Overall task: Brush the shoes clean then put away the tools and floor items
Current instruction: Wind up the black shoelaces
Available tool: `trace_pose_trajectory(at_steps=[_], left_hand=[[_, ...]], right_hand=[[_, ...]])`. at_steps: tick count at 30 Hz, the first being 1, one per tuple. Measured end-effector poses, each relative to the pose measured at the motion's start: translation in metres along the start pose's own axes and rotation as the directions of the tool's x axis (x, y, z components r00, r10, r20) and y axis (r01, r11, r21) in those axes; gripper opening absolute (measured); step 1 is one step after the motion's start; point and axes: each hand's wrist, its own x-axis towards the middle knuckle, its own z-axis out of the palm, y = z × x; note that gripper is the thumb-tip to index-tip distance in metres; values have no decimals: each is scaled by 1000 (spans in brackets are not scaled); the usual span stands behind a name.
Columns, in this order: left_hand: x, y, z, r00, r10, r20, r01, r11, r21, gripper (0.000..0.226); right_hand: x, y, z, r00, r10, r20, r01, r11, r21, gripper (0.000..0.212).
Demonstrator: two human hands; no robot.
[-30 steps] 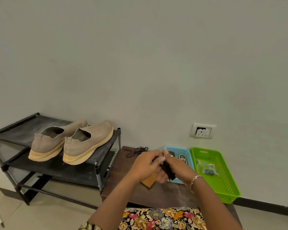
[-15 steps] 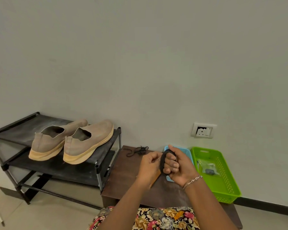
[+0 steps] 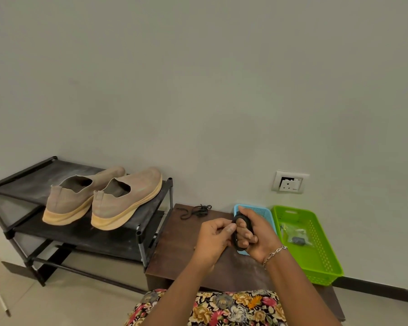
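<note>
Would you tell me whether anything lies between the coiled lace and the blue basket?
Nothing visible does. The lace, looped round the right hand and pinched by the left hand, sits in front of the blue basket; the hands hide most of its inside.

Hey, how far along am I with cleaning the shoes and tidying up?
Done, it seems: both shoes sit on the rack. In hand: a black lace is looped round the fingers of your right hand, and your left hand pinches it. Left: a second lace lies on the table, and a pen lies on the floor.
</note>
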Motion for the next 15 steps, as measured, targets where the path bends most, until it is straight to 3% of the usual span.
trace_pose_trajectory(at_steps=[11, 15], left_hand=[[3, -16, 3, 990, -85, -114, 103, 982, 158, 23], [11, -20, -5, 956, -289, -49, 288, 957, -27, 26]], right_hand=[[12, 16, 1, 965, -174, -196, 121, 959, -255, 43], [22, 30, -18, 949, -277, -154, 188, 884, -429, 34]])
